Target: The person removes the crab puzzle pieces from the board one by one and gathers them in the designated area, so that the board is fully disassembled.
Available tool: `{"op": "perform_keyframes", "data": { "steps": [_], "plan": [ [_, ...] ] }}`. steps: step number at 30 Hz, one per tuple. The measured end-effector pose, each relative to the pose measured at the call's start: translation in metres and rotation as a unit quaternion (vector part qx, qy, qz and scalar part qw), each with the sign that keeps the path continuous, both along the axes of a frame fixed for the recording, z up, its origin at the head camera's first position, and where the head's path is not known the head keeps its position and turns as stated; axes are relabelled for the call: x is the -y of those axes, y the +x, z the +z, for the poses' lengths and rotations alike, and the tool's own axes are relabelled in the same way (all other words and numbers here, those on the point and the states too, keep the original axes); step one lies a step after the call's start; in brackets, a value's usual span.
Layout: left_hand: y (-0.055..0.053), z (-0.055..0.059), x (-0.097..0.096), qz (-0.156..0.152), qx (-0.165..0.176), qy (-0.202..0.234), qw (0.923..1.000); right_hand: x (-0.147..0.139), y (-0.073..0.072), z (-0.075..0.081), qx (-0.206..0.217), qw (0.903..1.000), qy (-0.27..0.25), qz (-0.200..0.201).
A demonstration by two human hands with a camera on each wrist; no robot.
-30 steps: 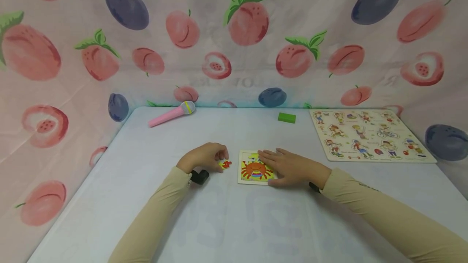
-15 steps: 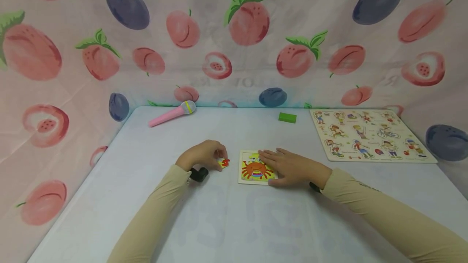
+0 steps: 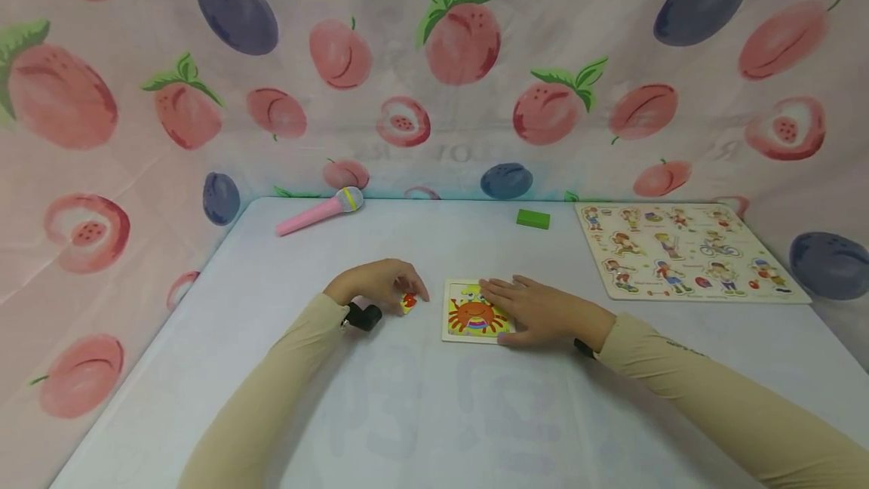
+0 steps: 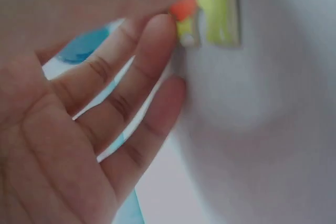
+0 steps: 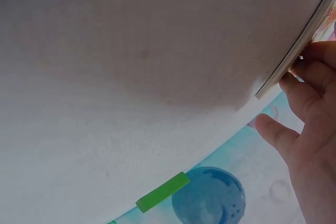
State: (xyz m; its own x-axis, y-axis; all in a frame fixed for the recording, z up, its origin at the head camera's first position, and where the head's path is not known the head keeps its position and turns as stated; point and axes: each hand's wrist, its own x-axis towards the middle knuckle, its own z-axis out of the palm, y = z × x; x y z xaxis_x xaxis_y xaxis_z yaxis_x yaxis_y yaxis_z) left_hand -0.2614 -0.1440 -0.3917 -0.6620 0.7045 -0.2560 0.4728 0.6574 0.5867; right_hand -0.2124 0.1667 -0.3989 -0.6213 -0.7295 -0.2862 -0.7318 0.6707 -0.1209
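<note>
one flat, one pinching

big picture board (image 3: 692, 264) sits back right. right hand (image 3: 548, 315), fingers straight, covers the right side of the crab puzzle (image 3: 470, 315). pink mic (image 3: 312, 216) back left, green block (image 3: 533, 219) behind the puzzle. red-yellow piece (image 3: 408, 303) pinched in the left hand (image 3: 377, 282), left of the puzzle.

The right hand (image 3: 545, 313) partly hides the crab puzzle (image 3: 473, 317).

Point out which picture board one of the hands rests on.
The small crab board, partly under the right hand; the large board at the far right lies untouched.
</note>
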Motion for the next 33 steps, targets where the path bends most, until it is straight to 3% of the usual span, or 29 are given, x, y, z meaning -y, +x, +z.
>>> {"op": "perform_keyframes", "data": {
  "steps": [7, 20, 27, 33],
  "plan": [
    [-0.007, 0.005, 0.007, -0.011, -0.003, -0.032, 0.9994, 0.000, 0.000, -0.001, -0.001, 1.0000, -0.003, 0.005],
    [-0.013, 0.003, 0.010, 0.001, -0.015, 0.004, 0.9999, -0.001, -0.002, -0.001, 0.002, 0.9999, -0.009, 0.007],
    [-0.016, -0.001, 0.013, 0.026, -0.018, 0.005, 0.9995, 0.000, -0.001, -0.001, 0.005, 1.0000, 0.000, -0.003],
    [-0.020, -0.001, 0.014, 0.012, -0.027, 0.004, 0.9995, 0.000, -0.001, 0.000, 0.008, 1.0000, -0.002, -0.001]
  ]
}}
